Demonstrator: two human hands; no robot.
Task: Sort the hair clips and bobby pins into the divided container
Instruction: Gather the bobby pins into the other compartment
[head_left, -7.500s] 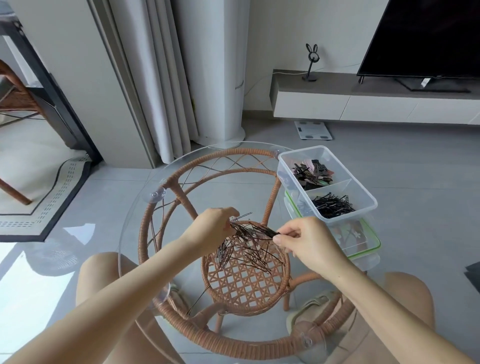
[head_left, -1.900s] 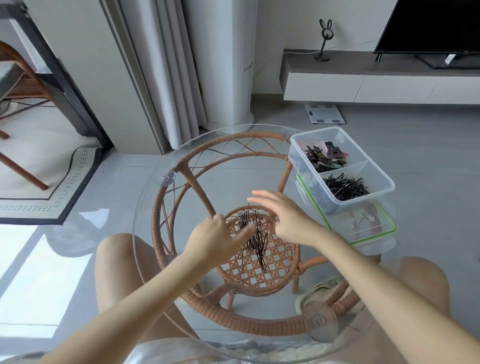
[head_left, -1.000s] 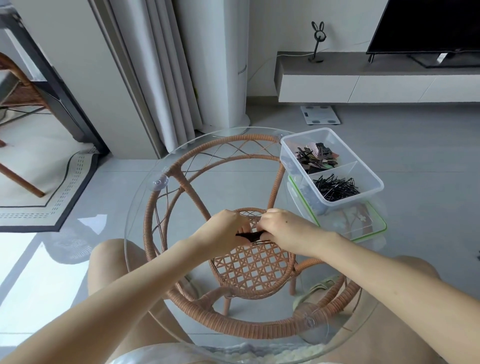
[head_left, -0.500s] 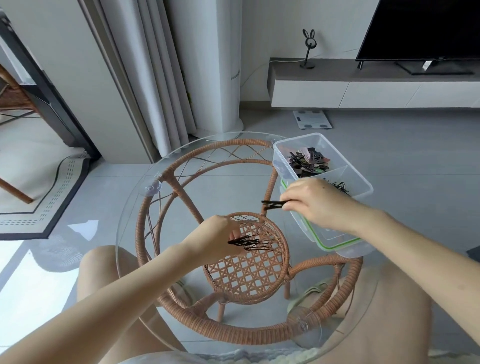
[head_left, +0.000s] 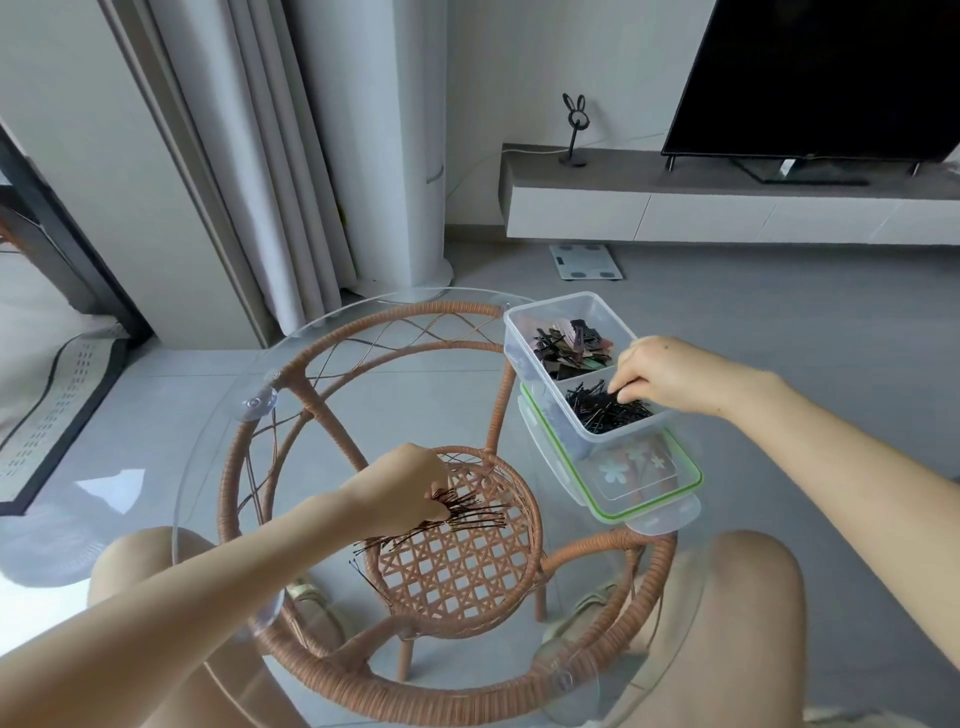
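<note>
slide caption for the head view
Right hand at the sorted bobby pins in the divided container; left hand grips the loose bunch.

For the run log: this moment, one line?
left hand: grips loose bobby pins | right hand: in near compartment of container, at sorted pins

Clear glossy plastic container (head_left: 558, 303) under right hand (head_left: 660, 374); metal bobby pins (head_left: 478, 514) in left hand (head_left: 405, 488); glass tabletop (head_left: 405, 405); rattan frame (head_left: 457, 566).

The pins (head_left: 608, 410) are showing black; clips (head_left: 569, 348) are mixing black, brown and pink. The clear lid (head_left: 613, 475) is bearing a green rim and flowers; the table (head_left: 457, 566) is showing tan lattice.
</note>
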